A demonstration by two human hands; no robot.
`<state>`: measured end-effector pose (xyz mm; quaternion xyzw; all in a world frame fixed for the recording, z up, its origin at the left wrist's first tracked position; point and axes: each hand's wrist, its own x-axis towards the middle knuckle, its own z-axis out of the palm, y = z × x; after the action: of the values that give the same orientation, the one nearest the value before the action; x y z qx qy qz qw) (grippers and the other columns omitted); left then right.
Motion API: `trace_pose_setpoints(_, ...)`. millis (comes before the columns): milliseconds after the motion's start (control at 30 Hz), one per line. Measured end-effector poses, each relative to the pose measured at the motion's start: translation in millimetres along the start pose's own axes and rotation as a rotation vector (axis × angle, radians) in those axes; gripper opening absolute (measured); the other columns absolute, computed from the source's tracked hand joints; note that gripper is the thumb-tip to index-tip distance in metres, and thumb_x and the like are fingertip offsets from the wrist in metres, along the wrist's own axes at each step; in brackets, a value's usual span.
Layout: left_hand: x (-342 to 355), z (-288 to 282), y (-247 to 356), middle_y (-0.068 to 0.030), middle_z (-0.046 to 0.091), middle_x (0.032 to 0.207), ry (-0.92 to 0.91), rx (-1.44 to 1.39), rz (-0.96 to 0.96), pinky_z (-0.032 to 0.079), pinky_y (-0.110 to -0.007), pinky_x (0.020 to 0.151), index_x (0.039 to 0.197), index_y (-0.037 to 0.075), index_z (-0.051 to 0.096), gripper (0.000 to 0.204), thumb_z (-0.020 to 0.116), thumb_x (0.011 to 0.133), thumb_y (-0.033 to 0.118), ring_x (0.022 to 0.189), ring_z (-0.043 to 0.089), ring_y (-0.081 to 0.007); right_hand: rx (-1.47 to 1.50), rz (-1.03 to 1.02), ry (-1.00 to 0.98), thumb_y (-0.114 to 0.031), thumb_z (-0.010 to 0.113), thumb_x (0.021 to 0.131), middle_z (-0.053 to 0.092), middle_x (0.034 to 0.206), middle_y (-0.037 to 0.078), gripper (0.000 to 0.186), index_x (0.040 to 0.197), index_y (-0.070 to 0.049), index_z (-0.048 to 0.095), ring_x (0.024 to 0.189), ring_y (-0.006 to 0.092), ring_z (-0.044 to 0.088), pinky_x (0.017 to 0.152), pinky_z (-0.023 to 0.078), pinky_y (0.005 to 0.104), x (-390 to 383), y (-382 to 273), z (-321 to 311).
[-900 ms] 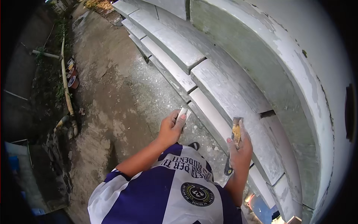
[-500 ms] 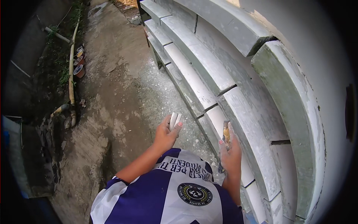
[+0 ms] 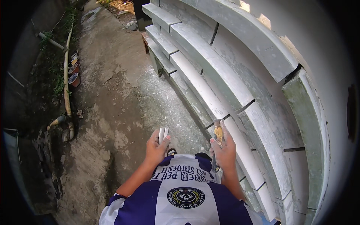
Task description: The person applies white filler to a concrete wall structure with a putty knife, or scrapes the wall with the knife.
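My left hand (image 3: 155, 149) is closed round two short white sticks (image 3: 163, 135), which stand side by side with their ends above my fingers. Their material I cannot make out. My right hand (image 3: 225, 152), dusted with white, grips a worn tool with a yellowish handle (image 3: 218, 131). A dark, narrow part (image 3: 214, 164) of it shows below the hand, and its exact kind is unclear. Both hands are apart, in front of my body. Closest to my right hand is a row of pale blocks (image 3: 240, 144) on the stepped stack.
Long grey-white blocks (image 3: 210, 63) rise in curving tiers along the right wall, with dark gaps between them. White dust covers the concrete floor (image 3: 161, 101) beside them. On the left, a pipe (image 3: 66, 86) runs past several small pots (image 3: 74, 79) and plants.
Both hands sit lower and further left in the picture, still holding the white sticks and the tool. The view has shifted, and the block tiers appear further right.
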<state>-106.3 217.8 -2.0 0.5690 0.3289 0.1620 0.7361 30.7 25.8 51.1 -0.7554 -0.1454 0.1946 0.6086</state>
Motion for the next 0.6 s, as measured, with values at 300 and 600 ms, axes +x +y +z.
trace_pose_setpoints(300, 18, -14, 11, -0.0007, 0.049, 0.073, 0.061, -0.122, 0.017, 0.040, -0.024, 0.051, 0.096, 0.008, 0.044, 0.014, 0.056, 0.092, 0.014, 0.060, 0.050, -0.0097, -0.009, -0.060, -0.117, 0.001, 0.052, 0.089, 0.058, 0.102, 0.014, 0.051, 0.138, -0.004, 0.042, 0.059, 0.0096, 0.056, 0.054, 0.048, 0.0228, 31, -15, 50)
trace_pose_setpoints(600, 71, -13, 25, -0.0022, 0.053, 0.074, -0.032, -0.270, 0.014, 0.039, -0.023, 0.046, 0.096, 0.008, 0.047, 0.010, 0.050, 0.089, 0.015, 0.055, 0.050, -0.0093, 0.097, -0.055, -0.131, 0.004, 0.048, 0.090, 0.055, 0.113, 0.014, 0.063, 0.146, -0.002, 0.020, 0.058, 0.0073, 0.052, 0.048, 0.044, 0.0195, 94, -26, 65)
